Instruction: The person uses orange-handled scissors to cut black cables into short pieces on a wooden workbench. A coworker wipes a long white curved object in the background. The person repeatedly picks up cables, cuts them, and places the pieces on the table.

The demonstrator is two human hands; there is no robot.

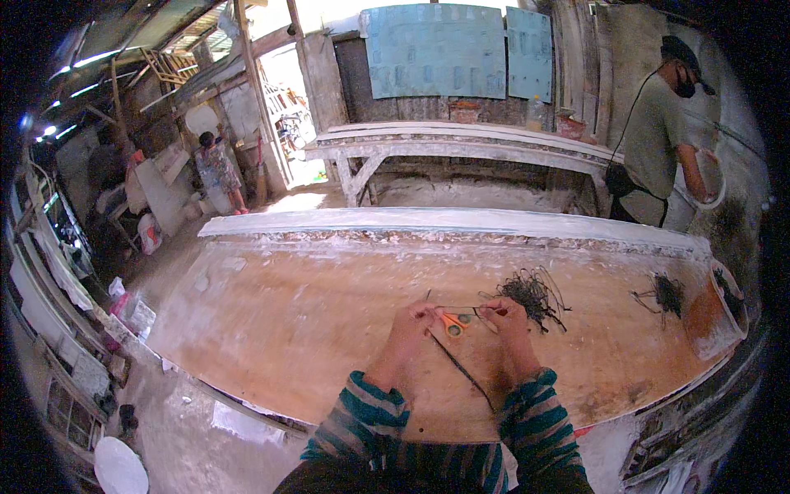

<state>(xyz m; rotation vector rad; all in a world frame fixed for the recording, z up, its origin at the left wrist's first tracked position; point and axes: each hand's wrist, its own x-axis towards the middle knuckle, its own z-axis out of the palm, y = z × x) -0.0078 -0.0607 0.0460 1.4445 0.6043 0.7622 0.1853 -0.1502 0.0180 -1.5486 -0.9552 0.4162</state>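
Observation:
Over the wooden tabletop (288,313), my left hand (411,323) pinches a thin dark cord (461,370). One length of it runs down from that hand toward my right sleeve. My right hand (506,317) has its fingers closed on a thin dark strand, and a stretch of it spans the gap between both hands. Whether this is one cord or two I cannot tell. Orange-handled scissors (451,325) lie just below that stretch, between my hands, their blades partly hidden. A tangled pile of black cords (533,298) sits right behind my right hand.
Farther right lie a smaller bunch of black cords (665,295) and an orange bucket (714,317) with dark stuff inside. A raised white ledge (461,221) borders the table's far side. Beyond stands a white bench (461,142). One person (658,132) is at right, another (219,169) far left.

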